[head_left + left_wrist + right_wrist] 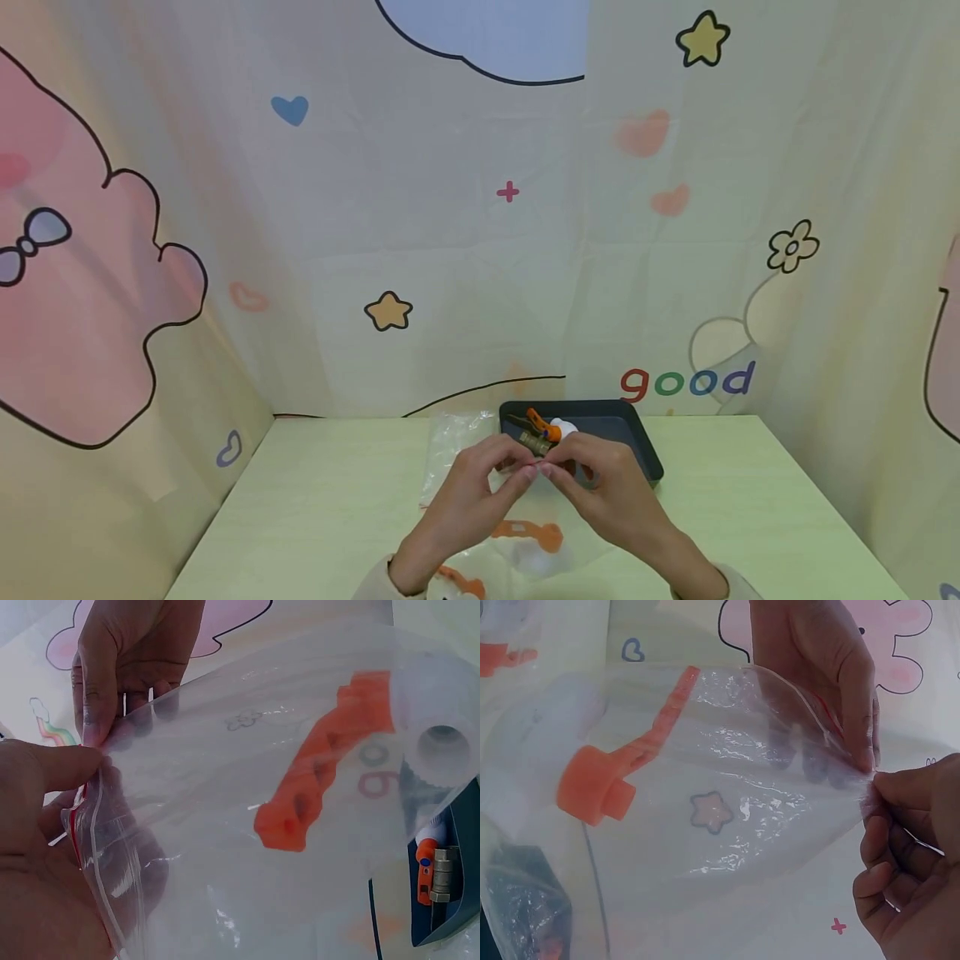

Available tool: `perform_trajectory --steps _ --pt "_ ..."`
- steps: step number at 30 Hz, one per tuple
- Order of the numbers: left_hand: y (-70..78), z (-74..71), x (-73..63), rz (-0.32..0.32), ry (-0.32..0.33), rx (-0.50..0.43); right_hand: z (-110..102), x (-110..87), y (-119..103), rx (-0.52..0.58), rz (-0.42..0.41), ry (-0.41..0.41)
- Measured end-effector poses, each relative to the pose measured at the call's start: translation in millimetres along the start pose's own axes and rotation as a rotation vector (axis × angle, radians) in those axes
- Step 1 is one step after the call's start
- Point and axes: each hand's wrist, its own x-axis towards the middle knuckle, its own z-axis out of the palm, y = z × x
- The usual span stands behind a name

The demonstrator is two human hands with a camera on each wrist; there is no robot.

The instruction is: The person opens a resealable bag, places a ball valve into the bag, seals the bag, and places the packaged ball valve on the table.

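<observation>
My left hand (pixel 476 487) and right hand (pixel 615 492) meet at mid-table height, thumbs and fingertips pinching the top edge of a clear zip bag (pixel 202 795). A red line runs along its zip edge. Inside the bag lies an orange lever-like part (pixel 322 761), with a round hub showing in the right wrist view. A translucent white round piece (pixel 442 754) with a hole is beside it. Both hands are close together; whether the zip is sealed at the pinched spot I cannot tell.
Behind the hands stands a dark tray (pixel 645 450) with a metal fitting (pixel 534 442) and an orange-handled piece (pixel 543 425). Another clear bag (pixel 450 450) lies left of the tray. An orange-and-white item (pixel 465 583) shows at the table's near edge. A printed curtain (pixel 465 250) surrounds the table.
</observation>
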Motion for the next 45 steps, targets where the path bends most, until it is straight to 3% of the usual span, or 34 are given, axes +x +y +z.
perform_trajectory --steps 9,16,23,32,38,45 --pt "1.3 0.5 0.0 0.030 0.010 0.024 0.7 -1.0 -1.9 -0.011 0.022 0.004" --pt "-0.8 -1.2 -2.3 0.002 0.014 0.048 -2.4 -0.1 -3.9 -0.030 0.024 0.027" --pt "-5.3 -0.5 -1.3 0.053 0.036 0.039 -3.5 -0.2 -1.8 -0.018 0.027 0.024" --pt "-4.5 -0.6 -1.5 0.048 0.028 0.022 -3.9 -1.2 -1.2 -0.021 0.025 0.004" --pt "-3.2 0.1 -1.3 0.074 0.028 0.031 -2.4 -0.5 -0.3 -0.050 -0.036 0.030" --pt "-2.2 1.2 -0.7 0.053 0.020 0.015 -1.7 -1.1 -0.5 -0.047 -0.061 0.049"
